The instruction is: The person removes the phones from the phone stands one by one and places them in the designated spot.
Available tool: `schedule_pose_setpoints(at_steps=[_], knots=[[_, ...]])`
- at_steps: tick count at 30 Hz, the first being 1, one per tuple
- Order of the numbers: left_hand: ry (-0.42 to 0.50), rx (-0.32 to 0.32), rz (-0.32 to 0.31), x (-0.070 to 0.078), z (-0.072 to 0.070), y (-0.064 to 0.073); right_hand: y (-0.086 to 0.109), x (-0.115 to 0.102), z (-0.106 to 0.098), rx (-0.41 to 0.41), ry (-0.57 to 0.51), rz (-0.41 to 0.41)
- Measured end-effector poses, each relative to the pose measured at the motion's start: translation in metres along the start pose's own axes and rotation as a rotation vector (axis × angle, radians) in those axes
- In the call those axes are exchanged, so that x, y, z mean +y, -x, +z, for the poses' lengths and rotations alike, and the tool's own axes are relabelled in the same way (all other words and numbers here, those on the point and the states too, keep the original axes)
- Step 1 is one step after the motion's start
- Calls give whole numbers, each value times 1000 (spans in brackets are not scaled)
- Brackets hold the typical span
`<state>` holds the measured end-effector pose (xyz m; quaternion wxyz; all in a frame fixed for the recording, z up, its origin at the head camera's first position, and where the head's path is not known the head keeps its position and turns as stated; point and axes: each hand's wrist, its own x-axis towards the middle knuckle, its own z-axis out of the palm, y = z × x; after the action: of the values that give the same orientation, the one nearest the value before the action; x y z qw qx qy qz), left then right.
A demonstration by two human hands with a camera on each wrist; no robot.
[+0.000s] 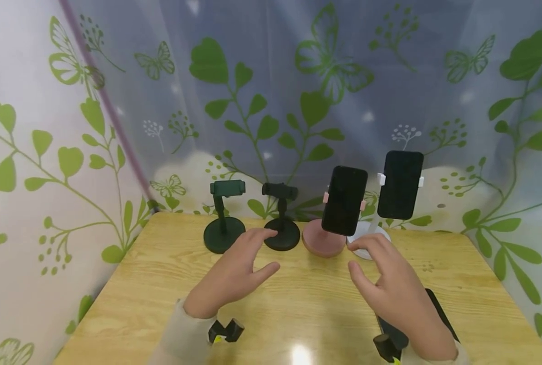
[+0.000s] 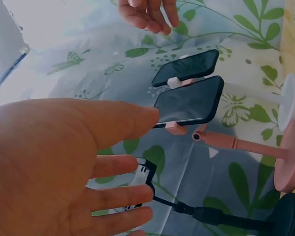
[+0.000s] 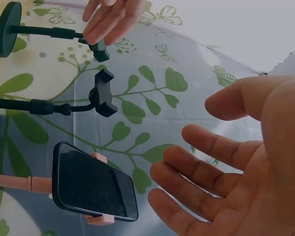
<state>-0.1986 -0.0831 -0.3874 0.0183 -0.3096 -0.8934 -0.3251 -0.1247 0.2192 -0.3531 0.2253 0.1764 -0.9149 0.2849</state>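
My left hand (image 1: 232, 276) is held over the table with relaxed fingers and thumb apart, holding nothing. In the head view its fingertips overlap the base of a black phone stand (image 1: 283, 235). A dark green phone stand (image 1: 224, 235) stands just left of that; both their clamps hold no phone. My right hand (image 1: 396, 286) hovers on the other side, fingers loosely bent and holding nothing. Beyond it, a pink phone stand (image 1: 323, 241) grips a black smartphone (image 1: 345, 200), also seen in the right wrist view. A white phone stand (image 1: 369, 233) grips another smartphone (image 1: 400, 185), set higher.
Under my right hand and wrist lie dark, flat, phone-like items (image 1: 441, 314), partly hidden. The stands line the back edge of the wooden table (image 1: 298, 304). Behind rises a curtain (image 1: 262, 101) printed with green leaves and butterflies.
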Motion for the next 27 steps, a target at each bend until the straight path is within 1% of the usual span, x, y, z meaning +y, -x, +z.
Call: schedule_pose_setpoints(at_steps=[6,9,12,17,22,27], knots=[[-34,22,21,0,1,-1,-2,0,2,-19,12,13],[-40,24,17,2,1,0,-2,-1,4,-31,39,36],[-51,0,-1,5,1,2,-3,-2,5,-66,70,95],[-87,-71,-18,6,1,5,-2,-4,4,-137,98,202],[-118,-95,-13,5,1,5,-2,-2,4,-177,138,221],[-118,-111,-42,4,1,5,-4,1,7,-232,175,257]])
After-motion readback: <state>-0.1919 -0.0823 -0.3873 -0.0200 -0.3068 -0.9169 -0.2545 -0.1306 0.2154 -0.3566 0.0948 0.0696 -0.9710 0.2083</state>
